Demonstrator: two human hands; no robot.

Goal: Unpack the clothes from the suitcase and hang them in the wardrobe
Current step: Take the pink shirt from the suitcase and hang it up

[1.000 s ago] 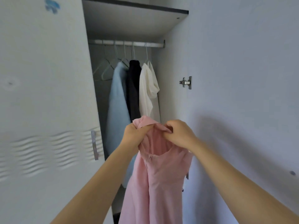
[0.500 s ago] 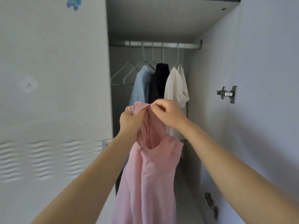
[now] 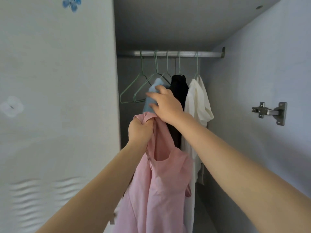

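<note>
In the head view, the left hand sits at the centre of the frame, clenched around the bunched shoulder of a pink dress, which hangs down to the lower edge in front of the open wardrobe. The right hand is just above, released, its fingers spread and holding nothing, in front of a light blue garment. On the rail hang two empty green hangers, a black garment and a cream shirt.
</note>
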